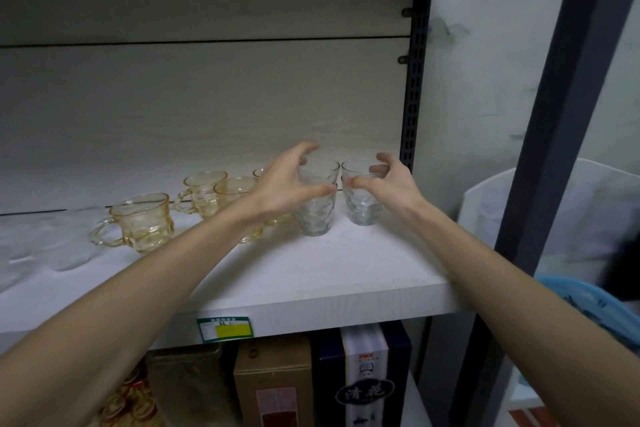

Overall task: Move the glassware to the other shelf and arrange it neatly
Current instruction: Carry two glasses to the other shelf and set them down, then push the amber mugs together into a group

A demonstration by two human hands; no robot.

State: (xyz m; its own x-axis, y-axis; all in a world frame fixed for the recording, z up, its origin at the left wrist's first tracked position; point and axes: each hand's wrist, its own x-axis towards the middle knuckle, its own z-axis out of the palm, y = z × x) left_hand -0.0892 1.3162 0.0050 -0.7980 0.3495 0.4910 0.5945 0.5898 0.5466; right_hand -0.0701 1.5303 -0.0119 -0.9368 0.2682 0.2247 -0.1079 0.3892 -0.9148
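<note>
Two clear dimpled tumblers stand side by side on the white shelf [311, 274], towards its right end. My left hand [287, 184] curls round the left tumbler [317, 215], thumb in front and fingers over the far rim. My right hand [388, 184] pinches the right tumbler [362, 208] near its rim between thumb and fingers. Both tumblers are upright with their bases on the shelf. To their left stand several amber glass mugs with handles, the nearest amber mug [138, 222] in front and another amber mug [204, 191] behind; my left wrist partly hides one.
Blurred clear glassware [52, 243] sits at the shelf's far left. A black perforated upright [412, 97] bounds the shelf on the right. A green and yellow price tag [225, 328] hangs on the front edge. Boxes [363, 378] fill the shelf below. A blue basket [588, 302] is at right.
</note>
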